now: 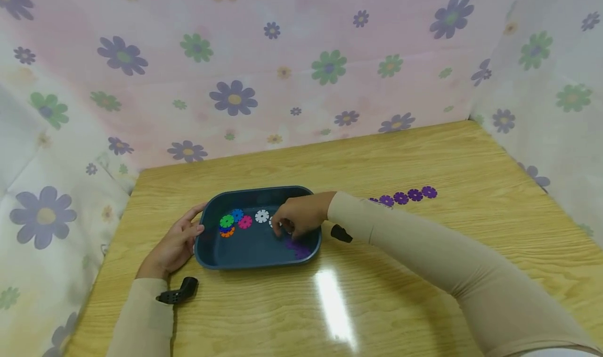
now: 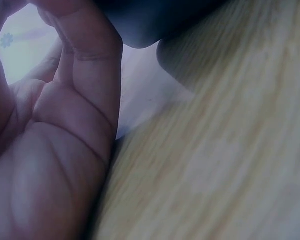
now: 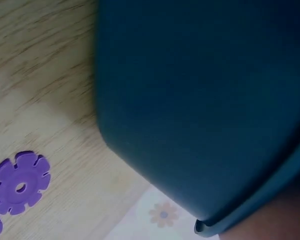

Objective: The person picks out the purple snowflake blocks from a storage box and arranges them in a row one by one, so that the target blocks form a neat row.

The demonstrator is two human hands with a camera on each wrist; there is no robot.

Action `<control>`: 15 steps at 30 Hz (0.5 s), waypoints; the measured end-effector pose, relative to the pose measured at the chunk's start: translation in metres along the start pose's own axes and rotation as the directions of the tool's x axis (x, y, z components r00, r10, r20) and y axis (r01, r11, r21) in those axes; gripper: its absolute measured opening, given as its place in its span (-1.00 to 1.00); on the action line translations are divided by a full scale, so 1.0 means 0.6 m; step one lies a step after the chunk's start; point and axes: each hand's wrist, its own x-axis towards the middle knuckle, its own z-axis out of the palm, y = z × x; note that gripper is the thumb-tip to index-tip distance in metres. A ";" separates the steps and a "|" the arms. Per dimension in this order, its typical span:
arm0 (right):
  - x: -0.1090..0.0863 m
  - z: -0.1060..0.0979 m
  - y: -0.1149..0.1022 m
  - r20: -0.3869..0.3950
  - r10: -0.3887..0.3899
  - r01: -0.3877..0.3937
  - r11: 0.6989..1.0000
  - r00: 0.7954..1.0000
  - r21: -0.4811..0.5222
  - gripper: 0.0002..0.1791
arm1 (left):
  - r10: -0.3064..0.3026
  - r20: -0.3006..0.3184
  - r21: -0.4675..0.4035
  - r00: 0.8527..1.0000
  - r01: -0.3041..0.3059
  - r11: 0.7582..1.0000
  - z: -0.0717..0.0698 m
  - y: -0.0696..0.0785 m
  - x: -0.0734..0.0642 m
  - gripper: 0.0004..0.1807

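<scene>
A dark blue plastic tray [image 1: 245, 265] sits on the table with notched flower-shaped discs inside. At its left end my left hand [image 1: 176, 242] grips the rim, thumb over the edge and fingers along the outer wall. My right hand [image 1: 301, 215] reaches down over the right end, fingers bent toward the bottom; whether they pinch a disc I cannot tell. Purple discs [image 1: 301, 252] lie just below these fingers, and a white disc [image 1: 261, 216] lies to their left. Farther left are a pink disc [image 1: 245, 222], a blue disc [image 1: 237, 214], a green disc [image 1: 227, 221] and an orange disc [image 1: 228, 233].
Right of the tray, several purple discs [image 1: 415, 195] form a row on the wooden table [image 1: 400, 294], partly behind the right forearm. One purple disc [image 3: 21, 185] shows large in the right wrist view, beside the tray's outer wall. Flower-printed cloth [image 1: 278, 48] encloses the table's back and sides.
</scene>
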 end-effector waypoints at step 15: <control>-0.002 0.018 -0.009 -0.016 0.058 -0.060 0.976 0.998 -0.210 -0.79 | 0.017 0.036 -0.007 0.999 -0.017 1.000 0.000 0.001 0.001 -0.47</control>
